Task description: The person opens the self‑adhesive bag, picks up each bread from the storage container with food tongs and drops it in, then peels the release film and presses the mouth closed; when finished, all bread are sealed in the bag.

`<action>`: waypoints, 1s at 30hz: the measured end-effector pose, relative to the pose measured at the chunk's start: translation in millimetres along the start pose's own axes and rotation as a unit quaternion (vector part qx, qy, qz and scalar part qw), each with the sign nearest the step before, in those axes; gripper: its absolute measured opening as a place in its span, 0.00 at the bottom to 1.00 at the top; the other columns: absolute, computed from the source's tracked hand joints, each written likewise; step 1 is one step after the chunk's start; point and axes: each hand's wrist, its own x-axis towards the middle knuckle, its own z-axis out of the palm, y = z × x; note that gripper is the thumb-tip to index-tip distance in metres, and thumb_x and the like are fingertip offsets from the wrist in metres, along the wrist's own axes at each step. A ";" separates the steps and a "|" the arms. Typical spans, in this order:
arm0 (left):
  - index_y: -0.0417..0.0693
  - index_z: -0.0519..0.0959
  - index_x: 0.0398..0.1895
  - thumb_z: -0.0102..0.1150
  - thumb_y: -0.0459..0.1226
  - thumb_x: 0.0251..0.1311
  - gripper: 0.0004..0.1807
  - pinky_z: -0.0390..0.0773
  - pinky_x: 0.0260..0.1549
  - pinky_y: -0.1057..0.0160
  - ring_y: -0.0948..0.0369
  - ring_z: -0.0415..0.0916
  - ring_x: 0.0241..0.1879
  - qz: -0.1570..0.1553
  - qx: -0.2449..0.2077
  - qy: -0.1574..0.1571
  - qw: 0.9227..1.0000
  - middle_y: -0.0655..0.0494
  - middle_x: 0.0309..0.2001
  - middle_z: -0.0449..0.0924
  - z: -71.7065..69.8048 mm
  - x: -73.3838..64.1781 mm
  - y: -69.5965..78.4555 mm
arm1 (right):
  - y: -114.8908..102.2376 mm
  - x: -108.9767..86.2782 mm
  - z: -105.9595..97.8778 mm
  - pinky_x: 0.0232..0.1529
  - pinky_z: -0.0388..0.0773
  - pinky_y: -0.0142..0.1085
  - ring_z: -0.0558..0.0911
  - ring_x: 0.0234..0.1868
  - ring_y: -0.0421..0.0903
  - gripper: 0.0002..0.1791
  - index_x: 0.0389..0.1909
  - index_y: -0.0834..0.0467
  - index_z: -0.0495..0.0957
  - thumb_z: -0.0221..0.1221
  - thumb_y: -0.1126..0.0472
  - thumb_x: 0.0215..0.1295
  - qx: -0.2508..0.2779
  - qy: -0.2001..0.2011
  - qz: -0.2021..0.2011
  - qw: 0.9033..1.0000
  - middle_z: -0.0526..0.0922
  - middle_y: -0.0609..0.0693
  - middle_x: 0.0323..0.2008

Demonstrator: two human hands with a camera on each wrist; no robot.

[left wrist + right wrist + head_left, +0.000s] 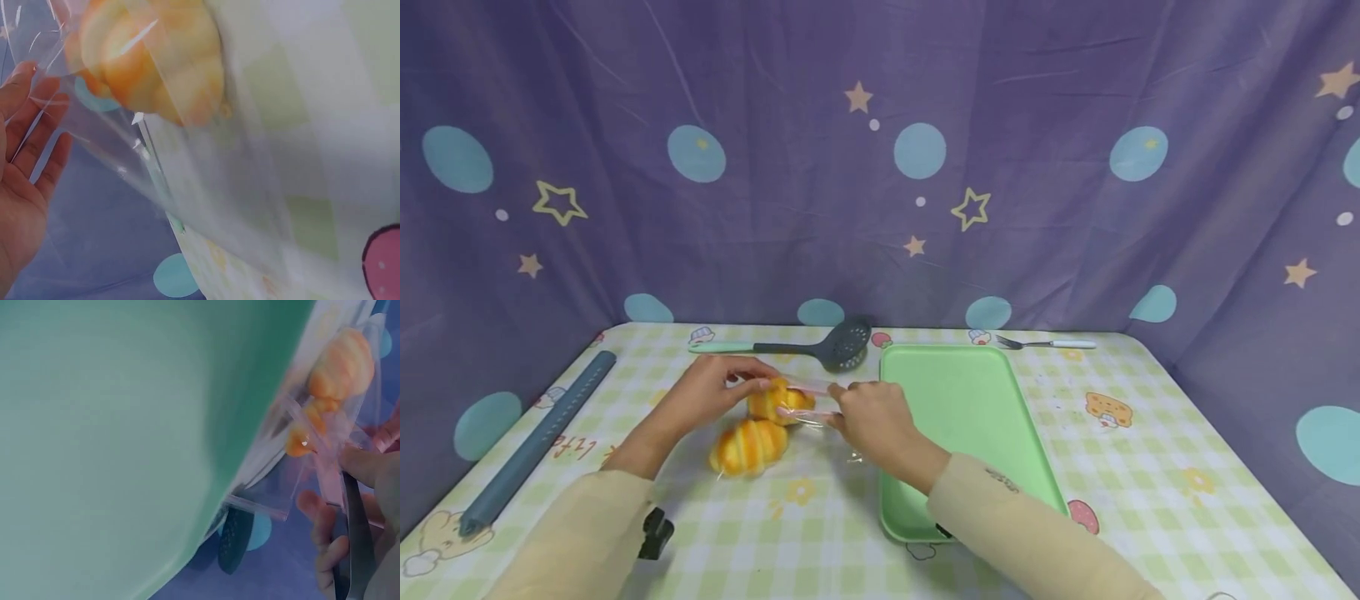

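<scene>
My left hand (pixel 707 392) pinches the film of a clear plastic bag (pixel 125 165) between thumb and fingers, left of the tray. My right hand (pixel 880 417) grips tongs (pixel 356 531) with dark handles and pinkish arms; their ends reach leftward to a yellow-orange croissant (pixel 775 404). The arms stand apart on either side of it. A second croissant (pixel 749 447) rests nearer me, wrapped in film. Clear film overlaps both croissants in the right wrist view. In the left wrist view a croissant (pixel 150 59) shows through the bag, close to my fingertips.
A light green tray (pixel 962 408) lies under my right forearm. Behind my hands is a slotted spoon (pixel 842 346) with a mint handle. A fork (pixel 1045 342) lies at the back right, and a long dark teal bar (pixel 542 437) along the left edge.
</scene>
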 end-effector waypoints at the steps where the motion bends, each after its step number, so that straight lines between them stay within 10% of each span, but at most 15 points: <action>1: 0.51 0.90 0.45 0.66 0.37 0.67 0.08 0.81 0.40 0.54 0.60 0.82 0.38 0.000 0.001 -0.002 1.000 0.59 0.41 0.89 -0.2 0.0 0.3 | 0.4 -1.0 -1.5 0.13 0.62 0.31 0.76 0.17 0.41 0.18 0.44 0.47 0.87 0.68 0.38 0.62 -0.002 0.001 -0.002 1.000 0.83 0.42 0.21; 30: 0.46 0.89 0.45 0.66 0.33 0.66 0.08 0.84 0.41 0.51 0.53 0.84 0.42 0.000 0.009 0.006 1.000 0.53 0.43 0.89 4.7 -3.2 -6.1 | -3.6 9.0 -2.4 0.15 0.68 0.34 0.82 0.26 0.43 0.25 0.52 0.49 0.83 0.68 0.37 0.62 0.067 -0.096 0.046 0.992 0.82 0.46 0.25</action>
